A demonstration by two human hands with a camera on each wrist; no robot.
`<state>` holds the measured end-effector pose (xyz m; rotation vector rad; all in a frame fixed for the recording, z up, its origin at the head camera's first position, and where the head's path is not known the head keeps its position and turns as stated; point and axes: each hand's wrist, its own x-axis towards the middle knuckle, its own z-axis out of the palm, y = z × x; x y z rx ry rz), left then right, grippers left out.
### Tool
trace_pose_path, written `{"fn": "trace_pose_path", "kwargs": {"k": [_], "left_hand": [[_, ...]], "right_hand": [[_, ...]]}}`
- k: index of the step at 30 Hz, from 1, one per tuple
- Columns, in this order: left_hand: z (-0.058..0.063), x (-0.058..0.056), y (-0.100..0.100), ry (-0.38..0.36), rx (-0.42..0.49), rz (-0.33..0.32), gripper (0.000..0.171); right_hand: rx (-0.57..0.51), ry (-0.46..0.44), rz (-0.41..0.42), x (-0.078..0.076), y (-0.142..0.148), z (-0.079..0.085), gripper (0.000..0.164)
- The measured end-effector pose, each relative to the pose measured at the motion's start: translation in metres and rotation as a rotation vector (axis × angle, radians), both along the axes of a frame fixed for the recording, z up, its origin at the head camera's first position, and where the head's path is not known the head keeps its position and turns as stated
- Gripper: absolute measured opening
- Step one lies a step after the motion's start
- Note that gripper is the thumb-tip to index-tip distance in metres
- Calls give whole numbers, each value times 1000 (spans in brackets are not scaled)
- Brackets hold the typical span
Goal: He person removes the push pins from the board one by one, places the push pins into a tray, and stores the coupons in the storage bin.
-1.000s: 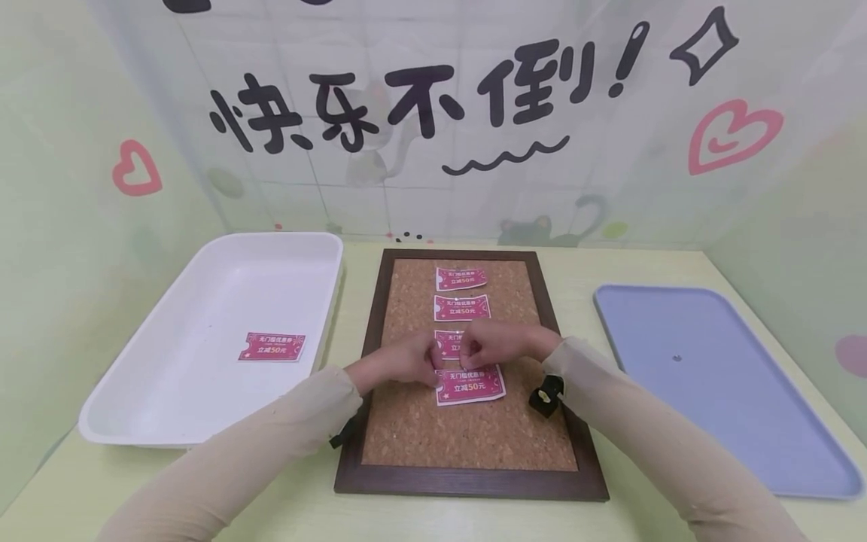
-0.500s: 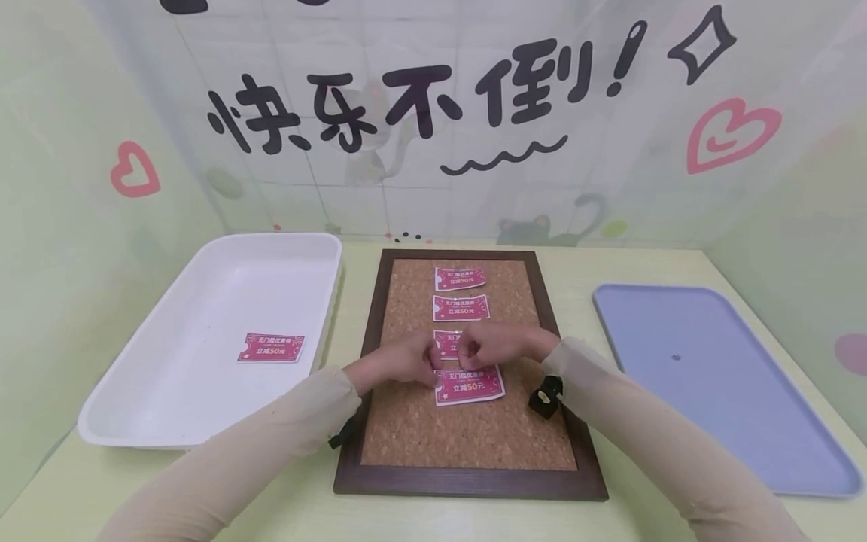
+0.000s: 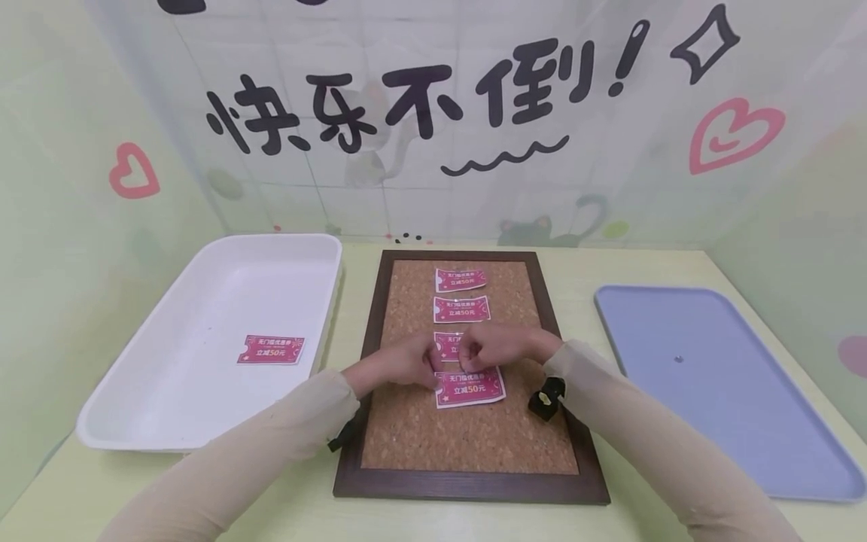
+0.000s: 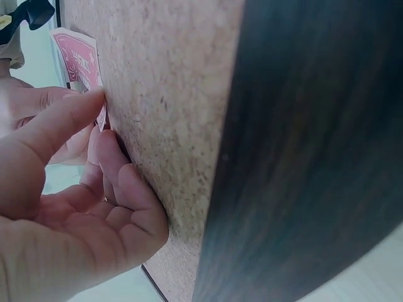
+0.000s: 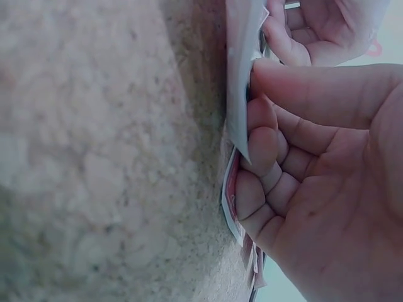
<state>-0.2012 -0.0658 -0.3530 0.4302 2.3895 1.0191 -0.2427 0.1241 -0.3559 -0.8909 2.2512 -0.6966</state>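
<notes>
The lowest pink coupon (image 3: 470, 388) lies on the corkboard (image 3: 467, 444), under both hands. My left hand (image 3: 409, 358) pinches its upper left edge between thumb and fingers, with the other fingers curled against the cork in the left wrist view. At the coupon's top edge, my right hand (image 3: 497, 346) has thumb and index finger together on what looks like a small clear push pin, mostly hidden by the fingertips. Its other fingers curl over the coupon above (image 3: 447, 346), which is partly covered. Two more coupons, an upper one (image 3: 460, 281) and a middle one (image 3: 462, 309), are fixed above.
A white tray (image 3: 169, 406) stands at the left with one loose coupon (image 3: 271, 350) in it. At the right lies a blue tray (image 3: 725, 406) bearing a tiny pin-like thing (image 3: 679, 359). A dark wooden frame (image 3: 467, 486) borders the corkboard.
</notes>
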Motion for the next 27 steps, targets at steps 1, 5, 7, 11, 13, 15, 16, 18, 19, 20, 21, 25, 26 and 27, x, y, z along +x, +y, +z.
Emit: {"fn": "trace_pose_path", "kwargs": {"k": [1,5,7,11,13,15,16,18,19,20,21,25,26,27], "left_hand": [[0,0,0,1,2,0,19],[1,0,0,7,7,-2,19],[1,0,1,10,8,-4,19],[1,1,0,13,10,-10,18],[0,1,-1,14,15,-15,18],[-1,2,-2,16,19,-19,18],[-1,2,-2,16,20,-18,18],[-1,2,-2,24,19,-16,18],[-1,2,-2,26,19,-14,18],[-1,2,-2,30,14,-11,18],[-1,3,-2,34,9,-9,18],[-1,4,-1,43,-6,0,17],[-1,4,0,44,-10,3,17],[-1,4,0,46,-10,5,17]], "right_hand": [[-3,-1,2,0,0,0,5],[-11,-8,3,0,0,2,6],[-11,-9,2,0,1,3,6],[-14,-16,-2,-1,2,1,6],[-17,-15,1,-1,2,0,6],[-23,-15,6,-1,2,-1,6],[-28,-13,9,-1,2,-1,7],[-36,-9,14,-1,3,-1,7],[-41,-10,14,-1,3,-1,7],[-47,-12,15,-1,3,0,8],[-52,-16,14,-1,3,0,8],[-63,-31,3,-1,4,2,7],[-67,-33,1,-1,5,2,7],[-73,-37,-2,0,6,3,6]]}}
